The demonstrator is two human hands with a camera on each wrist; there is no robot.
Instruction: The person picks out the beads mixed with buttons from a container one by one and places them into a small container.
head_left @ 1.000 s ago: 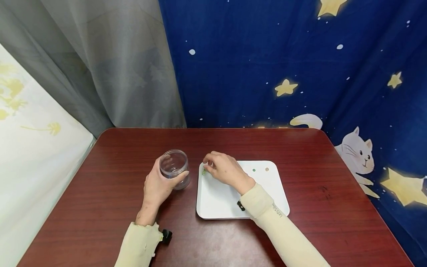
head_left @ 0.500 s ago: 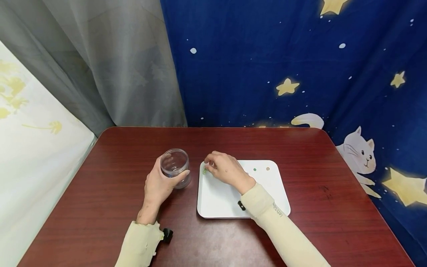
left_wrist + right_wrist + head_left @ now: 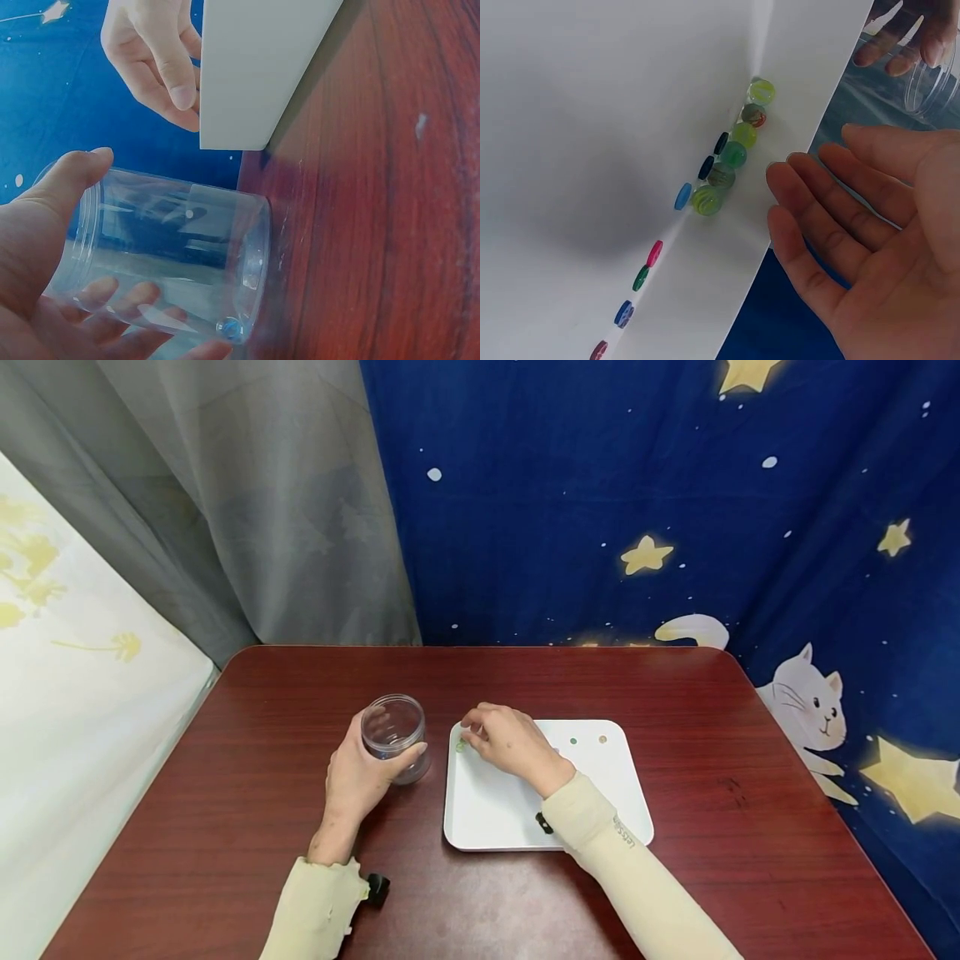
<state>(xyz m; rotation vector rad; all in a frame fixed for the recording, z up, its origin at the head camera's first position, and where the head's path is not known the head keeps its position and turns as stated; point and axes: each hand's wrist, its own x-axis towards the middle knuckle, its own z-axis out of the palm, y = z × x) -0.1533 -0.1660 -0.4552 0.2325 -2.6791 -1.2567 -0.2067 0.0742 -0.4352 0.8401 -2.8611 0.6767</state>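
My left hand [image 3: 356, 779] grips a clear plastic jar [image 3: 396, 750] round its side, with the mouth facing up. In the left wrist view a blue marble [image 3: 230, 328] shows at the jar's base, which is right at the tabletop. My right hand [image 3: 512, 745] hovers over the far left corner of a white tray [image 3: 487, 814]. In the right wrist view its fingers are loosely curved with nothing between them, beside several green and mixed-colour glass marbles [image 3: 736, 154] lined up along the tray's side.
Several small buttons in blue, pink, green and dark colours, such as a pink button [image 3: 655, 253], lie along the same fold of the tray. The red-brown wooden table [image 3: 720, 877] carries everything. A blue star-patterned curtain [image 3: 540, 527] and a grey curtain [image 3: 300, 527] hang behind it.
The head view has shifted very slightly. Both hands, the jar and the tray keep practically the same places.
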